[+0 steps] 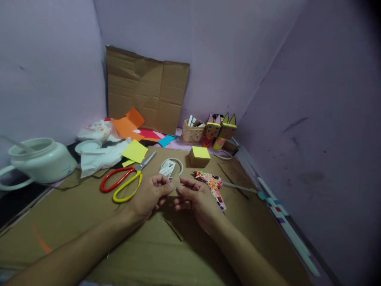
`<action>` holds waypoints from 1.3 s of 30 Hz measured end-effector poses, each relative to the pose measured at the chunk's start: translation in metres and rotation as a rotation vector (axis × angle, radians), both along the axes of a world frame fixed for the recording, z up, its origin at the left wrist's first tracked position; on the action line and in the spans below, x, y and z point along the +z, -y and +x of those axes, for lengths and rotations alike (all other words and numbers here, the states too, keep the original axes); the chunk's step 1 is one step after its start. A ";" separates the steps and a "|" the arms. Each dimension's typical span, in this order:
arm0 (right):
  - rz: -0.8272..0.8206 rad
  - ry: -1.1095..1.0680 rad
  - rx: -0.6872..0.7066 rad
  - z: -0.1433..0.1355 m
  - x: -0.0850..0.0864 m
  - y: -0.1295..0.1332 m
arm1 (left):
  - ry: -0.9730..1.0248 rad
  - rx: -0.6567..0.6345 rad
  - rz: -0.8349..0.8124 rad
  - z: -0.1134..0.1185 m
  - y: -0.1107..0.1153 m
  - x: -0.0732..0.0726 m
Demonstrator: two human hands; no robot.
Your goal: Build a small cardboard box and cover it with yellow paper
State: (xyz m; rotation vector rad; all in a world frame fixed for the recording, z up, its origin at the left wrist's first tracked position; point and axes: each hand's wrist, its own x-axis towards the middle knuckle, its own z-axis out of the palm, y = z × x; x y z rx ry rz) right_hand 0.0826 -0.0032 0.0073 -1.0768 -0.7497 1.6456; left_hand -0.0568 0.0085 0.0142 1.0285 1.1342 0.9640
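My left hand (149, 196) and my right hand (200, 200) meet above the cardboard sheet (133, 254), thumbs and fingers pinched. Between their fingertips is a small tan piece of cardboard (175, 189), partly covered by the fingers. Just beyond it lies a white ring-shaped roll (180, 167) with a printed label (168, 168). On the left, scissors (127, 182) with one red and one yellow handle point away from me. A flower-patterned glue gun (212, 183) rests close by my right hand. Behind it sits a small cardboard box (199, 160) with a yellow top.
A white pot (44, 163) stands at the left. Yellow paper (135, 151), orange paper (126, 125) and white tissue (101, 161) lie farther back. A woven basket (192, 133) and two cat-eared cardboard figures (228, 131) stand by the wall. A cardboard panel (145, 89) leans there.
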 end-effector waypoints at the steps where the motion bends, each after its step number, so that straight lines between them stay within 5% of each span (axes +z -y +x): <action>1: 0.004 -0.010 0.009 0.000 -0.001 0.000 | 0.023 0.011 -0.016 0.000 0.000 0.001; 7: -0.004 -0.030 0.102 0.004 -0.002 -0.002 | 0.102 0.034 -0.075 -0.004 -0.005 0.000; 18: 0.157 0.150 -0.101 0.002 0.000 -0.001 | -0.244 -0.039 0.235 -0.001 0.007 0.004; 24: 0.279 0.230 -0.030 0.004 0.005 0.001 | -0.468 -0.125 0.440 -0.005 0.012 0.009; 39: 0.346 0.281 -0.042 0.004 0.006 0.002 | -0.509 -0.175 0.520 -0.008 0.015 0.005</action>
